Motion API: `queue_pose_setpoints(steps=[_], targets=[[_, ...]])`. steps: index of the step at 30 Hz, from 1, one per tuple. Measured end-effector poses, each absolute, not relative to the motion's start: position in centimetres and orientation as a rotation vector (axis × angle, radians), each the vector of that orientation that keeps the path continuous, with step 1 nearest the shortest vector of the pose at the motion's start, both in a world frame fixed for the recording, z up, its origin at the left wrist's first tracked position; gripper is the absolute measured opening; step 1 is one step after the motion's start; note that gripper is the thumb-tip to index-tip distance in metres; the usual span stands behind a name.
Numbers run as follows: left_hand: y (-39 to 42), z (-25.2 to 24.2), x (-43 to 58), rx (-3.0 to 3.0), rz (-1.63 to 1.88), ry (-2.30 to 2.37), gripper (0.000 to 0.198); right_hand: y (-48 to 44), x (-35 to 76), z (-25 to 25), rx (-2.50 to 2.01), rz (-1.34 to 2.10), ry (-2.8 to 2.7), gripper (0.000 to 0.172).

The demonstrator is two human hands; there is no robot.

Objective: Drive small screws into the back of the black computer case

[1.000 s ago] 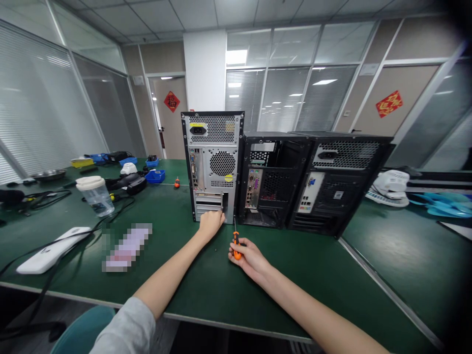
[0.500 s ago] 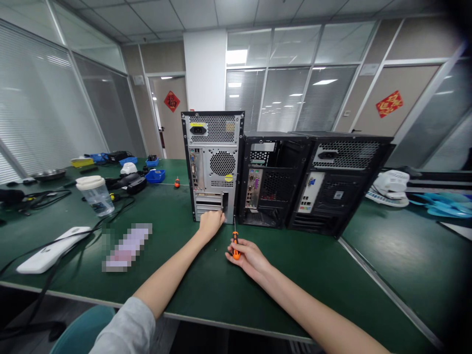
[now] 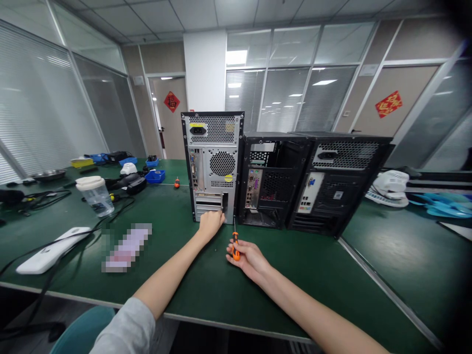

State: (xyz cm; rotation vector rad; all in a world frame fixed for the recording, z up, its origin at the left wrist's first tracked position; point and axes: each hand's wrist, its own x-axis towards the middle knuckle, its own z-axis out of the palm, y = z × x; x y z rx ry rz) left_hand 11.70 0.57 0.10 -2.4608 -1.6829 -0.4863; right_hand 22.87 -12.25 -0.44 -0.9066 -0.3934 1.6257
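Observation:
A computer case with a silver back panel [image 3: 212, 188] stands upright, its rear toward me. My left hand [image 3: 211, 223] is closed at its lower right, against the expansion-slot covers [image 3: 207, 199] beside a narrow dark opening; the hand hides what its fingers grip, if anything. In my right hand [image 3: 250, 256] is an orange-and-black screwdriver [image 3: 236, 248], held by the handle between thumb and fingers. Its thin shaft points up toward the lower right edge of the silver case. Whether the tip touches a screw is too small to tell.
Two black computer cases, one in the middle [image 3: 282, 196] and one on the right [image 3: 339, 196], stand beside the silver one. On the green table [image 3: 177, 300] are a water bottle [image 3: 95, 196], a white power bank-like block [image 3: 53, 250], cables, a blue bin [image 3: 155, 176] and a small orange screwdriver [image 3: 177, 183].
Almost nothing differs. My right hand with the screwdriver has shifted very slightly; my left hand stays at the slot covers.

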Motion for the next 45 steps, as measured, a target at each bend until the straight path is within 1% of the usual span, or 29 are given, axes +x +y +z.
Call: queue_pose_setpoints(steps=[19, 27, 39, 45], targets=[[0.5, 0.3, 11.7, -2.471, -0.472, -1.692, 0.048, -12.5, 22.6, 0.4, -0.904, 1.615, -0.369, 0.009], [0.6, 0.0, 11.7, -2.446, -0.469, -1.672, 0.049, -12.6, 22.5, 0.6, -0.929, 1.599, -0.325, 0.015], [0.6, 0.0, 11.7, -2.457, -0.478, -1.666, 0.046, -12.6, 22.7, 0.5, -0.887, 1.627, -0.344, 0.017], [0.4, 0.4, 11.8, -2.456, -0.447, -1.692, 0.049, -12.5, 22.7, 0.1, -0.864, 1.633, -0.323, 0.017]])
